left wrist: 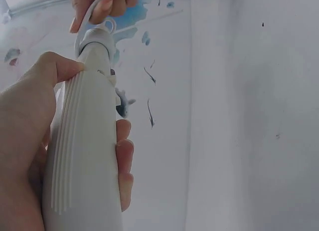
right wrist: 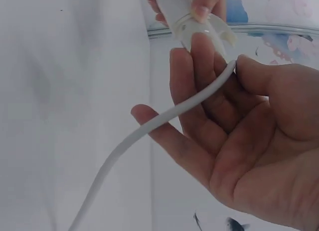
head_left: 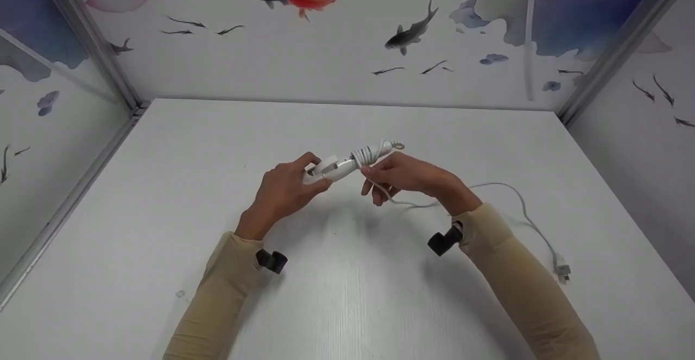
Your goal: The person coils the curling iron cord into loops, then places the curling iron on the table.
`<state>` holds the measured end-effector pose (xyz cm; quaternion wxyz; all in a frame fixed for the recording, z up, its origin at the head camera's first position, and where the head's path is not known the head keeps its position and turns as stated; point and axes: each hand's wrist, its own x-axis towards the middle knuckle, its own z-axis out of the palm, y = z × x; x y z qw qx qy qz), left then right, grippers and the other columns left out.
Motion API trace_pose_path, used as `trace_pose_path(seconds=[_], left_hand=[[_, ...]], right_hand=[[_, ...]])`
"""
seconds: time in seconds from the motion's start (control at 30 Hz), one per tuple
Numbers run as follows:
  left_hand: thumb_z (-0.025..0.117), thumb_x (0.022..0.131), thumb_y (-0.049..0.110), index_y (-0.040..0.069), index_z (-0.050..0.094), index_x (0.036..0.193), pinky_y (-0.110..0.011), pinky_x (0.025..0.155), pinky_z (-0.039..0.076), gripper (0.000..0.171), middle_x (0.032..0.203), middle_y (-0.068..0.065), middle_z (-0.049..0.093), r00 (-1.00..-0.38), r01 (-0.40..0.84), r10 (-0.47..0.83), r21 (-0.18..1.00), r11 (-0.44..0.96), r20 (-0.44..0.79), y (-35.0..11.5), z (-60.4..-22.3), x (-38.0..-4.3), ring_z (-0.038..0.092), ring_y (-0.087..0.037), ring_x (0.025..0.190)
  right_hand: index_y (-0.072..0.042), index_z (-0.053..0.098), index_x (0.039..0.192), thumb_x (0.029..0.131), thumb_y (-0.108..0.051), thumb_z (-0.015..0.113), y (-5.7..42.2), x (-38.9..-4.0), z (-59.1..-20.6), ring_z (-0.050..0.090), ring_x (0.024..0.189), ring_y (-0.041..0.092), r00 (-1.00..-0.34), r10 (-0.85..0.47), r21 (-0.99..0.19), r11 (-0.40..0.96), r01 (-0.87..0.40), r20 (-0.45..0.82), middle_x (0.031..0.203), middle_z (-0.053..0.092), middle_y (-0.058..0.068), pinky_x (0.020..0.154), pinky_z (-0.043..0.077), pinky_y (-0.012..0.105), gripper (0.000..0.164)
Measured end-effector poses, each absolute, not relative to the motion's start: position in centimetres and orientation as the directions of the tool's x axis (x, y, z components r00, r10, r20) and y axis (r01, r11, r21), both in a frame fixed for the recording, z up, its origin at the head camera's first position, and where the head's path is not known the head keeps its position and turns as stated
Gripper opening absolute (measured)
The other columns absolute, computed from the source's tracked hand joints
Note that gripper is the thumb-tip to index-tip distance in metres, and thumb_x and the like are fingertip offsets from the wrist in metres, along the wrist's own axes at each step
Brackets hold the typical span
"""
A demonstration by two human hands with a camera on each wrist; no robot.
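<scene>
A white corded appliance, apparently a hair styling iron [head_left: 341,170], is held up slantwise above the table. My left hand [head_left: 285,189] grips its left end, thumb on one side and fingers round the other; the ribbed casing [left wrist: 84,156] fills much of the left wrist view. Several turns of white power cord [head_left: 365,156] lie round its right part, near a small hanging loop [head_left: 399,145]. Between thumb and index finger, my right hand [head_left: 412,174] pinches the cord [right wrist: 164,116], its other fingers loosely spread. The hand partly hides the cord in the head view.
From the right hand the cord trails over the white table [head_left: 336,295] to a plug [head_left: 563,269] at the right, beside the right sleeve [head_left: 510,257]. Panels printed with fish [head_left: 412,34] enclose the table's back and sides.
</scene>
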<state>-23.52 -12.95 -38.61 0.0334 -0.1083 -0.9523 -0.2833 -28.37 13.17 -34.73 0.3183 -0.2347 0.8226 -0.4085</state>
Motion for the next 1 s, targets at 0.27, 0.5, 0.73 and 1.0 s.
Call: trace_pose_path(seconds=[0.27,0.5,0.73,1.0], left_hand=[[0.062,0.094,0.047,0.02,0.058,0.129,-0.036,0.069,0.047,0.045,0.109,-0.013,0.073,-0.979,0.205,0.169,0.531,0.822,0.117,-13.0,-38.5,-23.6,0.061,-0.025,0.083],[0.063,0.093,0.047,0.022,0.058,0.129,-0.033,0.065,0.044,0.044,0.107,-0.011,0.073,-0.976,0.216,0.2,0.509,0.833,0.087,-12.7,-38.4,-23.2,0.06,-0.023,0.079],[0.064,0.092,0.048,0.024,0.057,0.128,-0.032,0.063,0.042,0.044,0.106,-0.01,0.072,-0.972,0.221,0.229,0.51,0.832,0.048,-12.5,-38.2,-23.1,0.06,-0.023,0.079],[0.064,0.092,0.046,0.024,0.059,0.128,-0.032,0.065,0.042,0.042,0.106,-0.009,0.073,-0.945,0.307,0.322,0.504,0.807,0.059,-12.5,-38.2,-22.9,0.058,-0.022,0.078]], right_hand=[[-0.011,0.072,0.119,0.105,-0.042,0.047,14.4,-29.3,-36.5,0.062,0.121,0.023,-0.616,-0.659,-0.751,0.641,-0.159,-0.432,0.104,0.074,0.005,0.117,0.036,0.046,0.042],[-0.007,0.075,0.107,0.097,-0.056,0.056,13.9,-30.1,-38.2,0.064,0.093,0.019,-0.732,-0.506,-0.597,0.784,-0.17,-0.456,0.089,0.07,0.003,0.099,0.047,0.044,0.053],[-0.016,0.072,0.108,0.094,-0.04,0.069,14.0,-31.5,-39.0,0.057,0.09,0.022,-0.771,-0.551,-0.662,0.712,-0.233,-0.321,0.097,0.072,0.006,0.084,0.046,0.038,0.028],[-0.013,0.076,0.108,0.088,-0.023,0.077,14.9,-32.8,-39.5,0.057,0.085,0.013,-0.774,-0.595,-0.689,0.655,-0.311,-0.216,0.099,0.075,0.001,0.087,0.05,0.034,0.023]])
